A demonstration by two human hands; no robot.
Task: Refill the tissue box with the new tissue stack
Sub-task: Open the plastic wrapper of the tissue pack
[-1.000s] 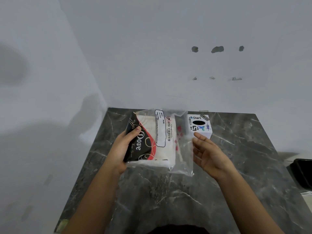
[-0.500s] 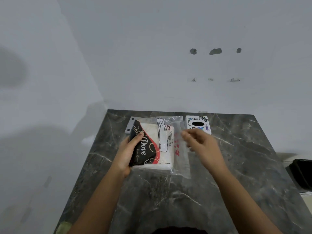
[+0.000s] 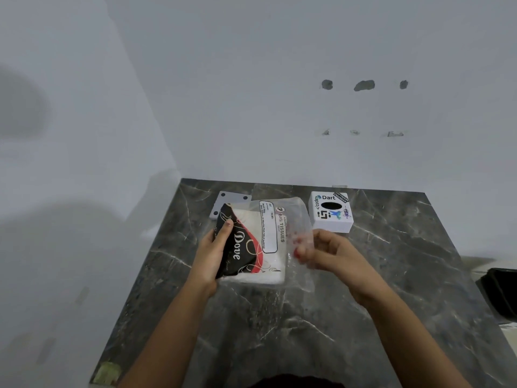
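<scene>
A clear plastic tissue pack [image 3: 265, 245] with a black and red printed end holds a white tissue stack. My left hand [image 3: 215, 250] grips its left, printed end, thumb on top. My right hand [image 3: 324, 253] pinches the loose clear plastic at the pack's right end. The white tissue box [image 3: 331, 212], with stickers and a dark oval slot on top, stands behind my right hand on the dark marble table [image 3: 279, 317]. A flat white plate with dark corner holes [image 3: 230, 201] lies behind the pack, partly hidden by it.
White walls close in at the back and left of the table. A black object [image 3: 500, 292] sits off the table's right edge. A small greenish patch [image 3: 107, 372] marks the table's front left corner.
The pack has come down and back toward the table. My right hand went from open beside it to pinching the loose plastic at its right end.
</scene>
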